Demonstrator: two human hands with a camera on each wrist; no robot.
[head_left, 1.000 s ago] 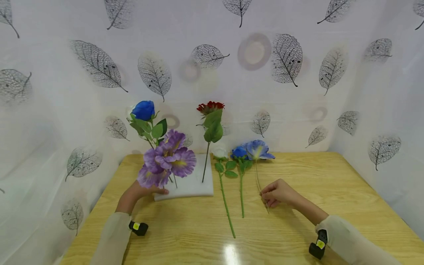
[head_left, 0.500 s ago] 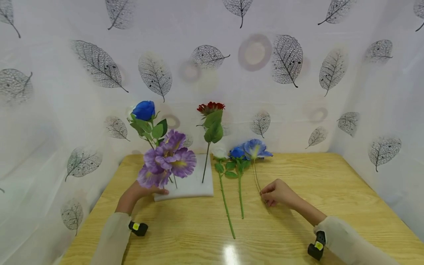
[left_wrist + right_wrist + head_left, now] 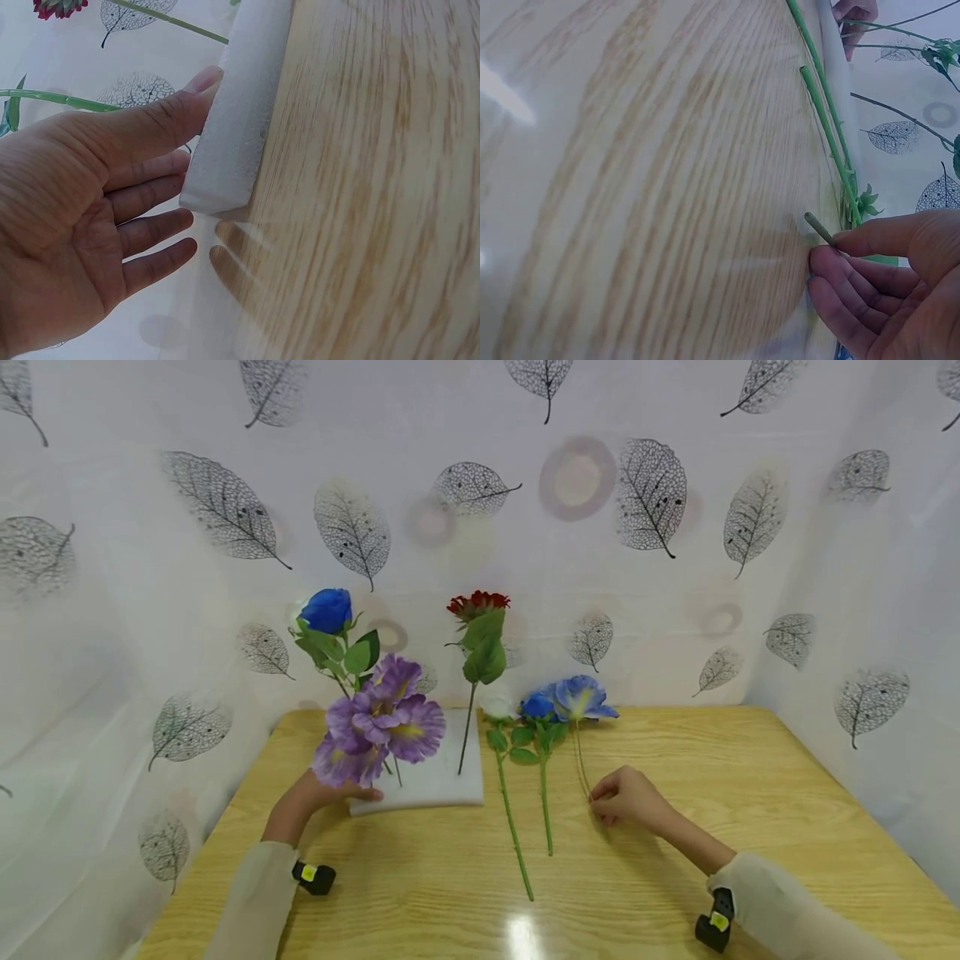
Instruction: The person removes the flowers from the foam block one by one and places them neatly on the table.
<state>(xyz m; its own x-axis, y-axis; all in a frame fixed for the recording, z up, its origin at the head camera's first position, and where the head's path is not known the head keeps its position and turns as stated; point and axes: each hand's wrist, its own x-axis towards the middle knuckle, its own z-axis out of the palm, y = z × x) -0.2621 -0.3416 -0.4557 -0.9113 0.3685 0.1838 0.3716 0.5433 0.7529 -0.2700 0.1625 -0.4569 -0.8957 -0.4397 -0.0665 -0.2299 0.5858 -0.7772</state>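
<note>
My left hand rests at the near left corner of the white foam block. In the left wrist view, the thumb of the left hand lies on the foam, the other fingers extended beside its corner. Purple flowers, a blue rose and a red flower stand over the block. My right hand pinches the thin stem of the light blue flower. The stem's end sticks out past the thumb and finger of the right hand in the right wrist view.
On the wooden table, a blue rose with a green stem lies just left of the light blue flower. Left of that lies a white rose with a longer stem. A leaf-patterned curtain hangs behind the table.
My right hand has shifted slightly left, its grip now lower on the stem, whose end no longer shows below the fingers in the head view. The light blue flower has moved slightly left. The left hand stays put.
</note>
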